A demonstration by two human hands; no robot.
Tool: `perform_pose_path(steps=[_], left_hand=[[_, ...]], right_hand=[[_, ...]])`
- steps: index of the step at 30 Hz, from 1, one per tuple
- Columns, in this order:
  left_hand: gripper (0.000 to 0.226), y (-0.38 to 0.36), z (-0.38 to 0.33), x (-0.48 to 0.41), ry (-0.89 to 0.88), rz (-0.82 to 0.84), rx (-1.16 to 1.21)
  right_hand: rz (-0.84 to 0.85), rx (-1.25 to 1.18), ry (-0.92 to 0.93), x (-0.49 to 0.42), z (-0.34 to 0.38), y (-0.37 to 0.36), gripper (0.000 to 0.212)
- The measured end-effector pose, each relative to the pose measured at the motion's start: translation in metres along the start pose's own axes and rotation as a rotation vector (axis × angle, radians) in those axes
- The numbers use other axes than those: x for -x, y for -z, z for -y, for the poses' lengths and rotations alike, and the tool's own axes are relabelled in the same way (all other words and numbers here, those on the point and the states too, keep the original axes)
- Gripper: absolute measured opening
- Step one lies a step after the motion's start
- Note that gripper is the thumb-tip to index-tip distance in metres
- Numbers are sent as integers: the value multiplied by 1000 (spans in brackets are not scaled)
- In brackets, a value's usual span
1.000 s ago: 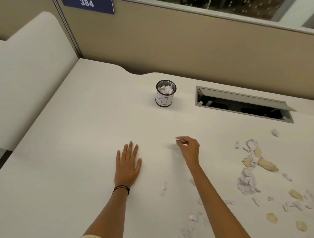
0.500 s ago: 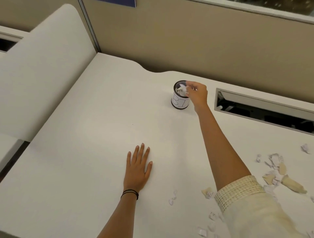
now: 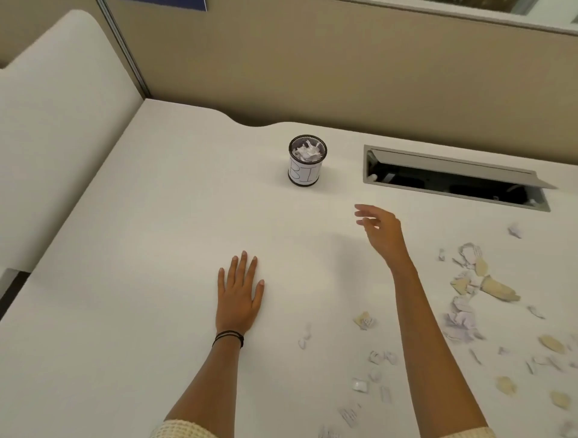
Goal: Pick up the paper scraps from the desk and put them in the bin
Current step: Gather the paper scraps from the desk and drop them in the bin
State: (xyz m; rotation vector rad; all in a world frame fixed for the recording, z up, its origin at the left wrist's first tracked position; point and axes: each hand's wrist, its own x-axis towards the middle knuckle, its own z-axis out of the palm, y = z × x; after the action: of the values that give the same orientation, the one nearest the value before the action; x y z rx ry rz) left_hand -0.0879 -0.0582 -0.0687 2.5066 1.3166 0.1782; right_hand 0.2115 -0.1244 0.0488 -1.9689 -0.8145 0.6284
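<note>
Scraps [image 3: 460,322] blur, some cut off at right edge

- A beige partition wall [image 3: 312,78] runs along the far edge of the desk [image 3: 156,250].
- A grey metal post [image 3: 125,47] stands at the left end of this wall.
- A white side panel [image 3: 62,125] with a rounded top corner closes the left side.
- A blue sign [image 3: 175,3] is on the wall, cut by the top edge.
- A glass strip [image 3: 469,9] lies above the wall at the right.
- A rectangular cable hatch [image 3: 453,190] is sunk in the desk, dark inside, and its grey lid [image 3: 453,167] is tilted open.
</note>
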Motion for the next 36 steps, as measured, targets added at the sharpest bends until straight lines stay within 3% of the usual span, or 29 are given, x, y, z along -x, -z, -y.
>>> perform_pose_path(steps=[8, 17, 21, 36], left_hand=[[59, -1, -1, 2, -9, -19, 6], [63, -3, -1, 3, -19, -13, 18], [61, -5, -1, 3, -13, -25, 10], [56, -5, 0, 2, -21, -45, 2]], right_hand=[[270, 267, -56, 106, -81, 13, 31], [245, 381, -32, 159, -102, -2, 32], [210, 397, -49, 164, -98, -8, 21], [157, 390, -28, 106, -83, -31, 15]])
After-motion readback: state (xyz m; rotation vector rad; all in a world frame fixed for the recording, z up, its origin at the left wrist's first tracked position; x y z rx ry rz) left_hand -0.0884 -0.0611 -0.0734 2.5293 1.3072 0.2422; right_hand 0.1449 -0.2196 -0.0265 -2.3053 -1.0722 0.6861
